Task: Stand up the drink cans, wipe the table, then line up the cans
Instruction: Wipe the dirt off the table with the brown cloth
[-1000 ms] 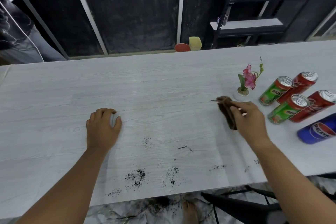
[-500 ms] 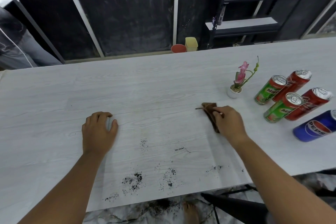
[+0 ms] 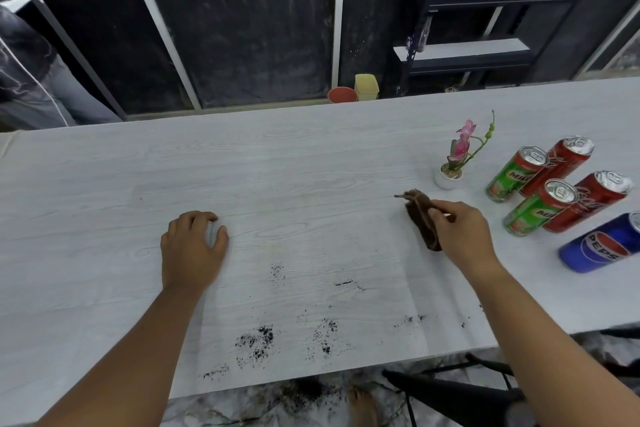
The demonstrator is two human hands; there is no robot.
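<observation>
Black crumbs [image 3: 256, 340] lie scattered along the near edge of the white wood-grain table [image 3: 104, 184], in the same patches as 0.5 s ago. Just past them the left hand [image 3: 194, 250] rests on the table. Its fingers are loosely bent and close together with the tips on the surface, its thumb is out to the side, and it holds nothing. It has not shifted.

The right hand [image 3: 460, 236] pinches a brown cloth [image 3: 420, 218] between thumb and fingertips, and the cloth touches the table on the hand's left side. Hand and cloth have slid right since 0.5 s ago. They now sit near the small white flower pot [image 3: 447, 178], about where they were 1 s ago.

Right of that hand, 5 cans stand close together, unmoved. The blue can [image 3: 599, 246] is nearest, at the frame edge. Behind it the near green can [image 3: 536, 211] stands beside the near red can [image 3: 588, 204], then the far green can [image 3: 516, 180] beside the far red can [image 3: 561, 163].

Past the table's far edge, a red cup [image 3: 342, 95] and a yellow cup [image 3: 366, 87] show beside a dark shelf [image 3: 485, 24].
</observation>
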